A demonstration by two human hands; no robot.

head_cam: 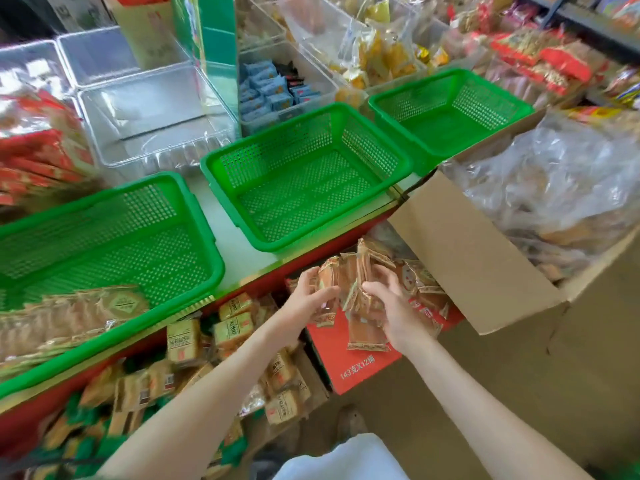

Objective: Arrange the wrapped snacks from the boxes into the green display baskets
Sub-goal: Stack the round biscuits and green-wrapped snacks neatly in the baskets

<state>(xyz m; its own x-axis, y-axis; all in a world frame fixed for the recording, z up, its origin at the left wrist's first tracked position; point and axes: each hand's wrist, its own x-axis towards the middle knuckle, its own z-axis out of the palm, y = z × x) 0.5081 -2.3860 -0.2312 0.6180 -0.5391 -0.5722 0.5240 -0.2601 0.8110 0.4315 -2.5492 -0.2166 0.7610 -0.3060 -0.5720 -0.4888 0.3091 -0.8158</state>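
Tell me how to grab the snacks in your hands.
Squeeze the snacks at both ends, left hand and right hand from opposite sides: the packets stand on edge in a row, so a one-sided grip would let them fan out.

My two bare forearms reach forward and converge, my left hand (pixel 308 294) curling its fingers round one side of a bunch of wrapped snacks (pixel 349 278) and my right hand (pixel 398 310) gripping the other side, palms turned toward each other, wrists close together.
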